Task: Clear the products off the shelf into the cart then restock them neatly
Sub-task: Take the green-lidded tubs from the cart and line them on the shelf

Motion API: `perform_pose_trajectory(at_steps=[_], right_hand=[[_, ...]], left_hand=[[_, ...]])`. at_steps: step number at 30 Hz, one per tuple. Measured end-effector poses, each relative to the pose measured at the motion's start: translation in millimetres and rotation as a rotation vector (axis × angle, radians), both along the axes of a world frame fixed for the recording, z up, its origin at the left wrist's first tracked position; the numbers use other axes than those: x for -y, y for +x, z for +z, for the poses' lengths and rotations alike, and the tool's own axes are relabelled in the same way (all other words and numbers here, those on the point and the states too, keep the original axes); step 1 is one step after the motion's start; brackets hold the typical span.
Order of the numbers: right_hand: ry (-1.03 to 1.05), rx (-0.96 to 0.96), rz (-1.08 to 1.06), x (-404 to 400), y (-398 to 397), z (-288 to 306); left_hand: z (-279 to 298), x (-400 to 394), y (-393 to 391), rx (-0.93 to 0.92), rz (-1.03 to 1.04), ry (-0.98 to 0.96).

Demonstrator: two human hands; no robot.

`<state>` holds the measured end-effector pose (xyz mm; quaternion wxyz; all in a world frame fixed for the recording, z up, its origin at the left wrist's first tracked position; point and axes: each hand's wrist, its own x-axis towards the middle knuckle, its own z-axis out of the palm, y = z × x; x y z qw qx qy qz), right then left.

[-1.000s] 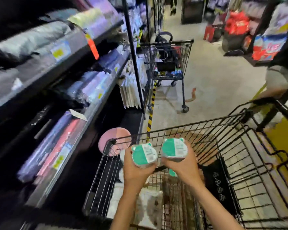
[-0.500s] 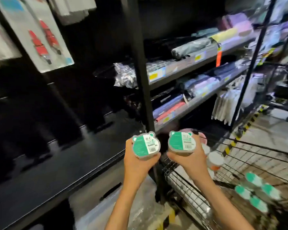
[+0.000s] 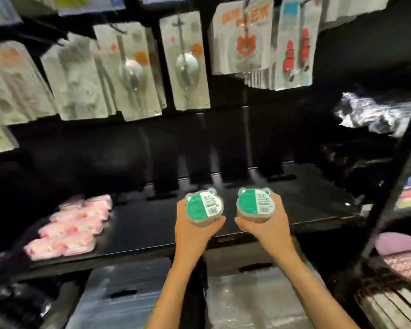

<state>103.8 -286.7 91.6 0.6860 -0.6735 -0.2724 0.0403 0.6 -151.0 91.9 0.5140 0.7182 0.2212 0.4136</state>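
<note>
The left hand (image 3: 192,231) is gripping one bear-eared tub (image 3: 204,205) with a green-and-white label; the right hand (image 3: 267,227) is gripping its twin (image 3: 256,204), both hovering above the black shelf's (image 3: 152,224) front edge. Pink packets (image 3: 71,227) are lying toward the shelf's left end, with carded utensils (image 3: 185,65) hanging above.

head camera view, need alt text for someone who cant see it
Two bare hands each hold a bear-eared tub with a green and white label, the left hand gripping one tub and the right hand the other tub, above a dark shelf. Pink packets lie on the shelf's left; carded utensils hang above.
</note>
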Motion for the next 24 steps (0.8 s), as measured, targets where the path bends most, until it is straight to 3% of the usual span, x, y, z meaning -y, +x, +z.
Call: perform_pose_trajectory(at_steps=[12, 15, 18, 24], right_hand=[[-0.011, -0.078, 0.029, -208, -72, -24], [-0.045, -0.127, 0.01, -231, -76, -33], [-0.091, -0.146, 0.007, -246, -76, -40], [-0.155, -0.164, 0.041, -271, -70, -50]], left_hand=[[-57, -229, -68, -0.163, 0.022, -0.082], [-77, -258, -68, -0.259, 0.003, -0.137], [-85, -271, -70, -0.241, 0.063, -0.168], [-108, -310, -59, -0.303, 0.165, -0.101]])
